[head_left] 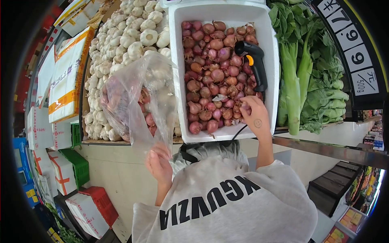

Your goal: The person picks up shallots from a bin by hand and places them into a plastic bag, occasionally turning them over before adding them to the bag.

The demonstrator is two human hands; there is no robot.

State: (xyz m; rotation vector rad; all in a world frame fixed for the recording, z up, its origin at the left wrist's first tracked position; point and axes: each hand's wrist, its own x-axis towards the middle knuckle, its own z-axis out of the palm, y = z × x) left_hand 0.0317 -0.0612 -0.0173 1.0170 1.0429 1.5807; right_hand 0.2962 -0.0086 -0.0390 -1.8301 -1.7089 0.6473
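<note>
My left hand (159, 163) is closed on the edge of a clear plastic bag (139, 95). Several shallots (150, 119) show inside the bag, which rests over the garlic. My right hand (257, 116) reaches into the lower right of a white foam box (176, 65), its fingers curled round a shallot (245, 107) that they partly hide. Small red-purple shallots (217, 75) fill the box. On top of them, above my right hand, lies a black handheld scanner (257, 67) with an orange trigger and a cable (240, 132) running over the box's near edge.
White garlic bulbs (133, 50) are heaped left of the box. Leafy green stalks (289, 81) lie to its right, beside a price sign (351, 50). A metal rail (324, 150) runs along the right front. White cartons (67, 77) and green crates (76, 166) stand at left.
</note>
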